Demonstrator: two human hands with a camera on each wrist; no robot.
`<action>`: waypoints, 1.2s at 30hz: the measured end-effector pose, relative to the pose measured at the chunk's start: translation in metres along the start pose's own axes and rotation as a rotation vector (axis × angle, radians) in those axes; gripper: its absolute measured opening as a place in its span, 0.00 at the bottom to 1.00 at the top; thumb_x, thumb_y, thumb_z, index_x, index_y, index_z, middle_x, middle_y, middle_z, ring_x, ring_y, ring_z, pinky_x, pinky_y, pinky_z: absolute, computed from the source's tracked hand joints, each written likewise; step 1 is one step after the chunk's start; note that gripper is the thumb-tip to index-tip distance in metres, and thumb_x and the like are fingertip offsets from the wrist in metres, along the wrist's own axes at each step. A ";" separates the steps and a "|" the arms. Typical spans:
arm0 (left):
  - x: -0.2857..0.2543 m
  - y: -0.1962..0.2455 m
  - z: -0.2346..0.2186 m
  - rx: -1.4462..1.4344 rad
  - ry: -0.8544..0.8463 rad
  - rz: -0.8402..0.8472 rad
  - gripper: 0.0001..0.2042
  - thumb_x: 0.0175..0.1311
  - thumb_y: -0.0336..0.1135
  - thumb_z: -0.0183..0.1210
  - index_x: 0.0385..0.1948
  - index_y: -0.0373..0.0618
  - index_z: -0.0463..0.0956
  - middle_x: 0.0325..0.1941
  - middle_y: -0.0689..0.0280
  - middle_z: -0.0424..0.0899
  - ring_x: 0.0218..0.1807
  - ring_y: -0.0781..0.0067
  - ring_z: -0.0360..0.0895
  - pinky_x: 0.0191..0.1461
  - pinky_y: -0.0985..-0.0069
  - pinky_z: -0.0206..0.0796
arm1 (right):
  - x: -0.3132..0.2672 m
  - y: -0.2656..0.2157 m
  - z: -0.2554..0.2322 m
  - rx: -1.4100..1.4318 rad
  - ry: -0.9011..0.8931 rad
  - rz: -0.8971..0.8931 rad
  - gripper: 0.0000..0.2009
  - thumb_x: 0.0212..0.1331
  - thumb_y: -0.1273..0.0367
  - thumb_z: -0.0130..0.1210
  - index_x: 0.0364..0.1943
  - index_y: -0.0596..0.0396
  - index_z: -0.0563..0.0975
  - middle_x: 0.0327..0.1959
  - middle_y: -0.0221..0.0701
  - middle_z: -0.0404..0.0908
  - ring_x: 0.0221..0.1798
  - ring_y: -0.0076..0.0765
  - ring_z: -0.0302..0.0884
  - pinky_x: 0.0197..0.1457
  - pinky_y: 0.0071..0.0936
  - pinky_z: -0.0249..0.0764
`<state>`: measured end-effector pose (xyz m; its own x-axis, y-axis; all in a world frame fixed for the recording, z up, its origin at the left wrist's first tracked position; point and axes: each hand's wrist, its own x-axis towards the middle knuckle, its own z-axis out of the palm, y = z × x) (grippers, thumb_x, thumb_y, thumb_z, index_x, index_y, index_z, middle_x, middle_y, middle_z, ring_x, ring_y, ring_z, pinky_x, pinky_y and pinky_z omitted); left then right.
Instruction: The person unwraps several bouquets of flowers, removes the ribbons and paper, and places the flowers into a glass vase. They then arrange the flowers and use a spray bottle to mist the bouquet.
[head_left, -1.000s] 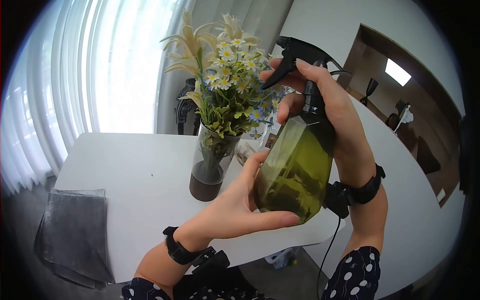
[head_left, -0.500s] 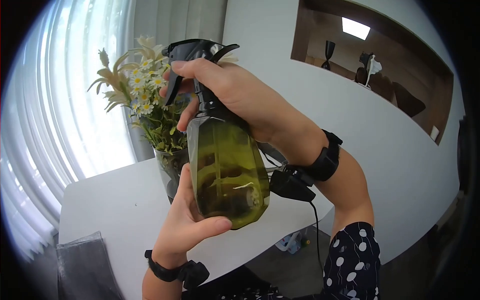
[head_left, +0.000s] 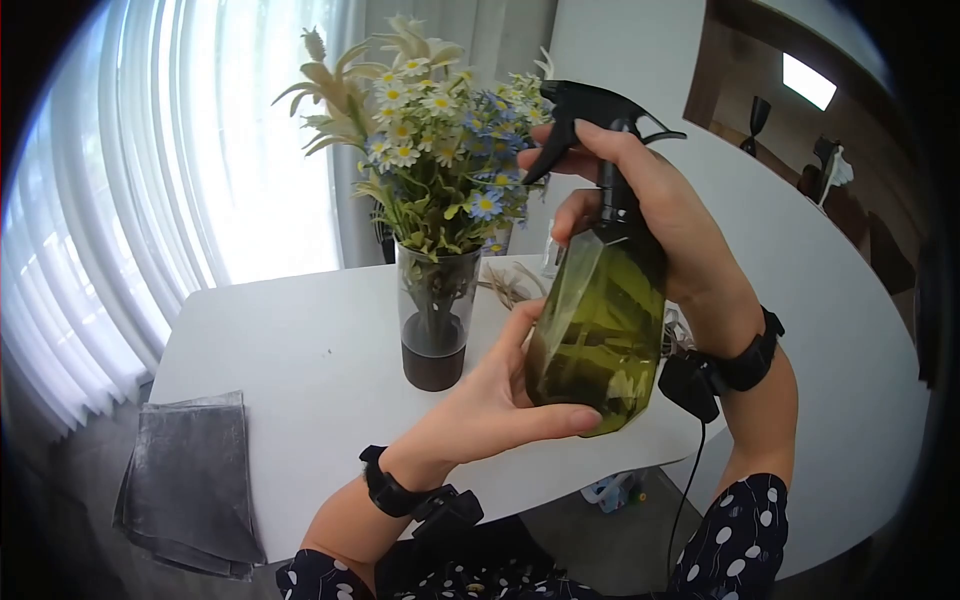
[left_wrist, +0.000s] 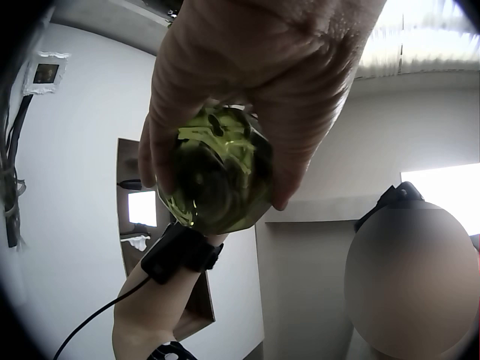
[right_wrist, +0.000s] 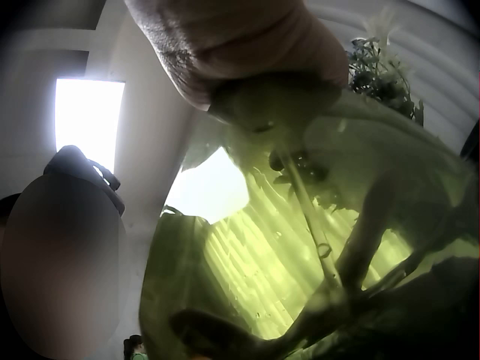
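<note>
A green see-through spray bottle [head_left: 600, 330] with a black trigger head [head_left: 600, 105] is held up over the table, tilted a little, its nozzle toward the flowers. My right hand [head_left: 650, 205] grips its neck, with fingers at the trigger. Below, my left hand [head_left: 490, 400] holds the bottle's lower part, thumb along the near side; in the left wrist view its fingers curl round the base [left_wrist: 217, 180]. Through the green wall in the right wrist view, the dip tube [right_wrist: 307, 210] shows. Left of the bottle, a bunch of daisies and other flowers [head_left: 430, 150] stands in a glass vase [head_left: 437, 320].
The vase is on a white table [head_left: 300, 330]. Folded grey cloths [head_left: 195, 470] hang over its left front corner. Dry twigs [head_left: 510, 285] lie behind the bottle. White curtains [head_left: 230, 150] hang at the left, and a wall niche [head_left: 770, 110] is at the right.
The head view swung right and then back left, so the bottle shifted in frame and again stands beside the flowers. Both hands have kept their hold on the spray bottle.
</note>
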<state>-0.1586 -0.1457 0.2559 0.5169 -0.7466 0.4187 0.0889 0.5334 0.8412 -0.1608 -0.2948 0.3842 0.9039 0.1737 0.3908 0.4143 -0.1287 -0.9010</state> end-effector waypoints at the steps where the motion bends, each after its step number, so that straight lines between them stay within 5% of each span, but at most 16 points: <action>1: 0.001 -0.001 0.001 0.005 0.024 0.016 0.44 0.50 0.28 0.67 0.65 0.37 0.43 0.58 0.57 0.66 0.62 0.70 0.64 0.60 0.74 0.63 | 0.000 0.002 -0.003 0.012 0.000 -0.006 0.21 0.61 0.56 0.47 0.46 0.62 0.72 0.42 0.35 0.76 0.29 0.28 0.79 0.31 0.23 0.75; 18: 0.014 -0.026 -0.003 -0.094 0.019 -0.043 0.43 0.52 0.31 0.67 0.65 0.34 0.44 0.62 0.55 0.63 0.64 0.67 0.63 0.66 0.70 0.56 | -0.003 0.022 -0.019 0.009 0.183 0.125 0.25 0.63 0.54 0.45 0.56 0.59 0.68 0.50 0.36 0.76 0.26 0.25 0.75 0.26 0.22 0.73; 23: 0.014 -0.028 -0.013 -0.028 0.011 -0.018 0.44 0.51 0.33 0.68 0.65 0.34 0.44 0.62 0.55 0.63 0.63 0.66 0.64 0.64 0.71 0.59 | -0.008 0.020 -0.017 0.014 0.144 0.048 0.23 0.63 0.56 0.45 0.53 0.63 0.68 0.47 0.35 0.76 0.29 0.26 0.77 0.33 0.24 0.74; 26: 0.012 -0.006 -0.040 0.514 -0.073 -0.006 0.42 0.50 0.37 0.69 0.64 0.35 0.51 0.59 0.54 0.67 0.54 0.68 0.72 0.54 0.73 0.68 | -0.014 0.021 -0.011 -0.052 0.193 -0.059 0.24 0.65 0.57 0.41 0.55 0.63 0.67 0.51 0.37 0.75 0.28 0.24 0.75 0.31 0.20 0.73; 28: 0.007 0.013 -0.062 0.600 0.014 -0.019 0.30 0.52 0.38 0.67 0.55 0.34 0.65 0.50 0.57 0.75 0.43 0.73 0.77 0.50 0.76 0.70 | -0.020 0.021 -0.009 -0.140 0.237 -0.188 0.24 0.66 0.59 0.35 0.58 0.64 0.64 0.54 0.40 0.73 0.28 0.21 0.73 0.30 0.16 0.71; 31: 0.005 0.031 -0.088 0.586 0.232 -0.089 0.26 0.53 0.37 0.66 0.51 0.34 0.68 0.46 0.59 0.77 0.39 0.75 0.77 0.47 0.78 0.70 | -0.029 0.024 -0.012 -0.214 0.341 -0.346 0.24 0.67 0.60 0.33 0.59 0.65 0.63 0.55 0.42 0.72 0.28 0.21 0.73 0.31 0.16 0.70; 33: 0.005 0.030 -0.103 0.919 0.702 0.153 0.32 0.50 0.42 0.68 0.53 0.34 0.65 0.52 0.55 0.74 0.47 0.68 0.76 0.51 0.73 0.68 | -0.034 0.034 -0.006 -0.204 0.367 -0.410 0.24 0.67 0.60 0.32 0.58 0.66 0.63 0.54 0.44 0.72 0.28 0.21 0.73 0.30 0.17 0.70; 36: 0.010 0.006 -0.128 1.222 0.845 0.409 0.40 0.44 0.47 0.71 0.55 0.32 0.61 0.54 0.48 0.70 0.57 0.58 0.69 0.60 0.66 0.62 | -0.038 0.048 0.002 -0.046 0.443 -0.530 0.23 0.64 0.63 0.37 0.55 0.70 0.65 0.48 0.49 0.74 0.25 0.27 0.74 0.30 0.20 0.71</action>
<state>-0.0440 -0.0990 0.2210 0.6846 0.0259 0.7284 -0.6855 -0.3168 0.6556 -0.1751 -0.3051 0.3256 0.5320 -0.1894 0.8253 0.8075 -0.1798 -0.5618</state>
